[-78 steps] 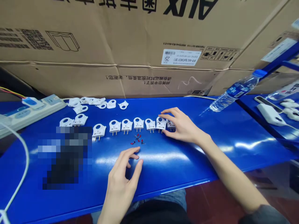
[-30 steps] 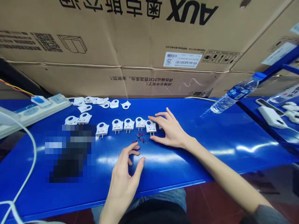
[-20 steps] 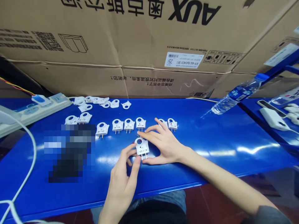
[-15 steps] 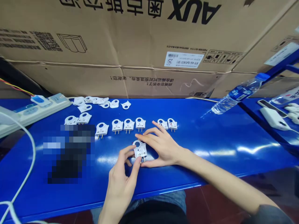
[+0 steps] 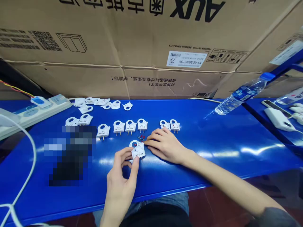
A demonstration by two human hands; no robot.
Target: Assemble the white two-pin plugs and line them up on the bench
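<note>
A white plug piece [image 5: 138,150] with a round hole and metal prongs is gripped between the thumb and fingers of my left hand [image 5: 124,170]. Just beyond it lie small red-tipped parts [image 5: 141,137] on the blue table [image 5: 180,179]. My right hand [image 5: 167,145] rests palm down beside them, fingertips together near those parts; whether it pinches one is hidden. Several similar plug pieces stand in a row behind, among them one at the centre [image 5: 142,125] and one at the right end [image 5: 175,125].
White ring-shaped pieces [image 5: 115,105] lie at the back left, near a power strip [image 5: 55,105]. A pixelated dark object [image 5: 73,157] is at the left. A large cardboard box [image 5: 146,56] stands behind. A water bottle [image 5: 243,94] leans at the back right.
My left hand has shifted slightly left with the plug piece. My right hand has drawn away from the piece, its fingers now closer together, exposing the red-tipped parts.
</note>
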